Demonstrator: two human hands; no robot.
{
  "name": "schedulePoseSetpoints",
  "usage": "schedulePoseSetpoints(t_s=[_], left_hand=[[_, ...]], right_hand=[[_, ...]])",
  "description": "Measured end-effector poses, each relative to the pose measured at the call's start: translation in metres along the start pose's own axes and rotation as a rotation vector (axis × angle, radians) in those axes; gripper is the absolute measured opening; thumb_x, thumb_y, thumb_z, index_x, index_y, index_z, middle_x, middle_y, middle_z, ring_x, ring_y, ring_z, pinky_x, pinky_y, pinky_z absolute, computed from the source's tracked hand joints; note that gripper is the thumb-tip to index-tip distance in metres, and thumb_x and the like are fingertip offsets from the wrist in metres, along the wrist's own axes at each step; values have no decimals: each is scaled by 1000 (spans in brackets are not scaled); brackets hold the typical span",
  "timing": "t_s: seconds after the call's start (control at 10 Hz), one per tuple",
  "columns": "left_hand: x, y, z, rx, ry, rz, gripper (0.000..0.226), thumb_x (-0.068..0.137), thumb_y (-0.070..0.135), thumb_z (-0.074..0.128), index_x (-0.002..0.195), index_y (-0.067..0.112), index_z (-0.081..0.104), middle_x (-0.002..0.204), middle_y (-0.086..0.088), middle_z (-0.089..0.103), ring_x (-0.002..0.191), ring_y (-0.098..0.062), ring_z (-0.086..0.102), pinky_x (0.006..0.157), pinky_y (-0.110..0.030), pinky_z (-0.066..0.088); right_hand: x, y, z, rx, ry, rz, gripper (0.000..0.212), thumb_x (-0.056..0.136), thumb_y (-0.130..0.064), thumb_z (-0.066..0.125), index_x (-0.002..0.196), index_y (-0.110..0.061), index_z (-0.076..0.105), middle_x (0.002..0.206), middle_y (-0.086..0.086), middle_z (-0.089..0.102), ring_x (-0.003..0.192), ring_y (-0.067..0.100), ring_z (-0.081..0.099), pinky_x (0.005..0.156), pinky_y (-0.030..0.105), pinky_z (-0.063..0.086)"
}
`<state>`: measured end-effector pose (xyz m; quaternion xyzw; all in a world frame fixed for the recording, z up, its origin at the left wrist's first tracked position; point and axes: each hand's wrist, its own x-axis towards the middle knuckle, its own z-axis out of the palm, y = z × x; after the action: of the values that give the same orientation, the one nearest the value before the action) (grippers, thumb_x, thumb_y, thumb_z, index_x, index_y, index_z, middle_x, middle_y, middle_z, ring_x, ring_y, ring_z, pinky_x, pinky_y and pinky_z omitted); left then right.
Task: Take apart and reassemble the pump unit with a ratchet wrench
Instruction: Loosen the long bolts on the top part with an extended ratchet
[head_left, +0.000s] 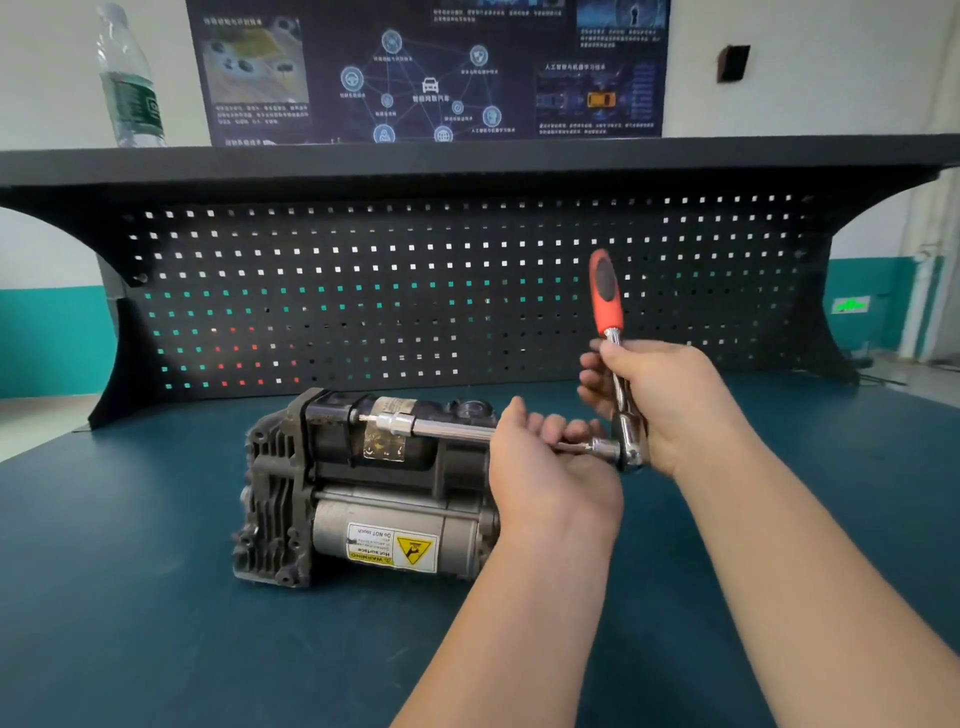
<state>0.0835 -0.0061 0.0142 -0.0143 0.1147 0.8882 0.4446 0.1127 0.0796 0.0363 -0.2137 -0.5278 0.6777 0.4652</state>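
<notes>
Two hands work at the pump unit, which lies on its side on the blue-green table, just in front of the pegboard. Right hand grips the ratchet wrench on its metal shank, red handle pointing up. Left hand curls its fingers round the extension bar, whose socket end meets the pump's top. Plastic bottle stands on the shelf; its contents cannot be told.
</notes>
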Motion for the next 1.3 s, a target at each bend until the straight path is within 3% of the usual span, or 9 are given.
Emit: schedulePoseSetpoints(t_s=[0.3, 0.5, 0.6, 0.7, 0.8, 0.9, 1.0, 1.2, 1.3], left_hand=[[5, -4, -3, 63, -3, 40, 40, 97, 19, 43, 60, 17, 29, 43, 5, 28, 37, -12, 28, 58, -26, 32], [-3, -3, -1, 111, 73, 91, 30, 97, 19, 50, 69, 12, 45, 52, 0, 44, 52, -14, 42, 60, -26, 40], [-28, -1, -16, 634, 47, 113, 12, 84, 16, 63, 75, 9, 57, 66, -8, 53, 64, -23, 52, 67, -31, 46], [-39, 18, -40, 1882, -88, 902, 11, 83, 21, 51, 78, 26, 60, 73, 7, 62, 73, -12, 56, 68, -17, 45], [-30, 45, -17, 2535, -521, 1291, 22, 88, 17, 49, 109, 17, 54, 105, 2, 57, 101, -20, 48, 84, -27, 39], [-7, 50, -4, 2759, -737, 1078, 12, 95, 19, 45, 105, 15, 50, 101, -3, 56, 95, -24, 51, 72, -30, 28], [5, 47, -14, 2766, -721, 1181, 14, 96, 19, 42, 105, 13, 51, 99, -4, 56, 90, -25, 51, 70, -29, 18], [8, 46, -25, 2585, -737, 1394, 15, 98, 20, 37, 98, 14, 51, 91, -2, 54, 83, -24, 47, 70, -29, 15], [8, 46, -29, 2571, -738, 1424, 22, 99, 26, 32, 96, 16, 52, 91, 0, 54, 82, -22, 48, 72, -30, 21]], right_hand=[[-23, 10, 0, -55, 67, -559, 23, 95, -27, 53, 74, -18, 56, 54, -6, 44, 43, 10, 36, 38, 23, 33], [-23, 9, -1, 0, -36, -579, 26, 99, -24, 49, 76, -15, 54, 50, -7, 39, 39, 9, 32, 37, 19, 28], [-16, 8, -2, 7, -68, -544, 24, 98, -22, 51, 77, -13, 60, 53, -5, 43, 40, 9, 34, 37, 19, 30], [-15, 11, -3, 38, -77, -617, 25, 99, -24, 50, 78, -14, 58, 53, -6, 43, 40, 9, 34, 37, 19, 30], [-17, 15, -4, 75, -62, -658, 28, 97, -34, 48, 79, -14, 57, 54, -5, 45, 38, 9, 36, 38, 19, 31], [-16, 15, -6, 70, -65, -644, 30, 97, -35, 47, 78, -15, 58, 55, -3, 45, 37, 11, 38, 38, 21, 32], [-13, 13, -6, 71, -71, -554, 30, 99, -30, 47, 79, -11, 59, 54, -3, 46, 37, 10, 37, 37, 21, 32], [12, 8, -11, 207, -46, 106, 21, 99, -18, 47, 87, -3, 56, 63, -1, 43, 39, 4, 37, 35, 14, 33], [14, 13, -11, 216, -46, 197, 17, 99, -12, 45, 87, -5, 54, 68, 0, 44, 46, 6, 38, 34, 13, 32]])
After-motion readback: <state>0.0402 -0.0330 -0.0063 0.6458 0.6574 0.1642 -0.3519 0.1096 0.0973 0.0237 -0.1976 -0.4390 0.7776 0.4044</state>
